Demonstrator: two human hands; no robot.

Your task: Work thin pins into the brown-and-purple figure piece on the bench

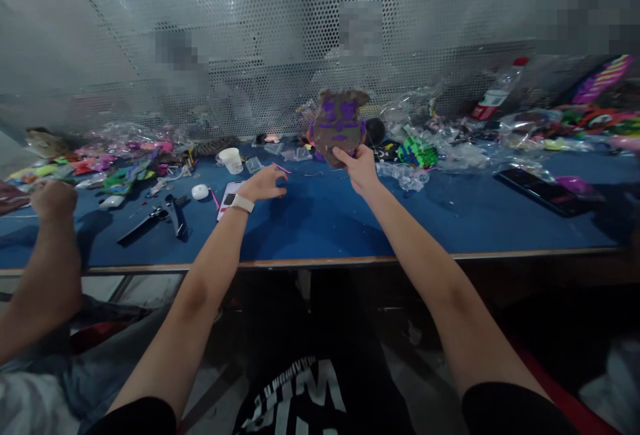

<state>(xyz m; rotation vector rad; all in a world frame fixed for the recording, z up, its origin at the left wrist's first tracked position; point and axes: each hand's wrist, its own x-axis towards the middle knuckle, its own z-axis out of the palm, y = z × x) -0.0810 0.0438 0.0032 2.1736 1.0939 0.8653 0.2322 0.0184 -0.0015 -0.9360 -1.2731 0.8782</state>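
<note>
Right hand (361, 170): your fingers pinch the lower edge of the brown-and-purple toy (340, 125) — held upright above the tabletop (325, 222), likely so its face turns toward you.
Left hand (264, 185): loosely open, empty — resting on the tabletop beside a pink stick (281, 168).

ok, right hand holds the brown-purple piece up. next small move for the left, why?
Likely slide the left hand to the pink stick just beyond it and pinch that. The left hand looks empty on the blue table; the right hand grips the brown-purple piece by its lower edge.
</note>
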